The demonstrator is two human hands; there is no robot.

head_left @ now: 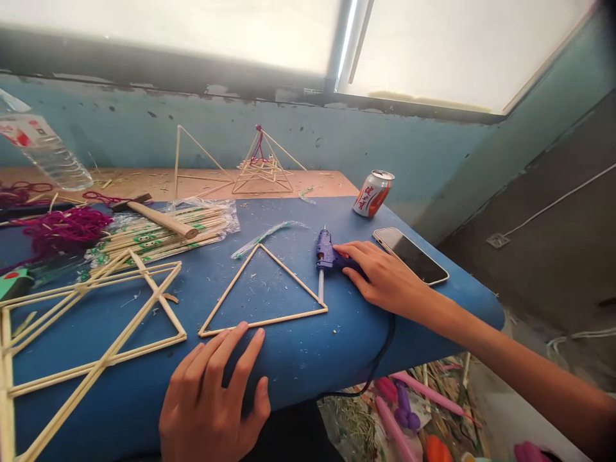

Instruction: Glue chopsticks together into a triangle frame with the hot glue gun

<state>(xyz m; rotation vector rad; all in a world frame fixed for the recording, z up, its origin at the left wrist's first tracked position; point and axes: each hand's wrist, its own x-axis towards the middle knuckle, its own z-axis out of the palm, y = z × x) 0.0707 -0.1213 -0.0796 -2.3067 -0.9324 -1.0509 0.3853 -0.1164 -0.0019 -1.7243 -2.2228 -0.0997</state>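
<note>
A triangle of thin wooden sticks (289,319) lies flat on the blue tabletop. My left hand (212,391) rests palm down at the near edge, fingers spread, with fingertips at or just beside the triangle's bottom stick. Holding nothing, that hand is open. My right hand (380,273) has its thumb and fingers around the handle of a purple hot glue gun (325,249), which lies on its side with the nozzle pointing away. A clear glue stick (321,286) pokes out of its back, over the triangle's right corner.
At left stands a larger stick frame (108,359), with a hammer (166,219), packed sticks (212,224) and purple yarn (67,228) beyond. A small stick pyramid (262,176), a can (373,194) and a phone (411,255) are farther back. The gun's cord (385,350) hangs over the edge.
</note>
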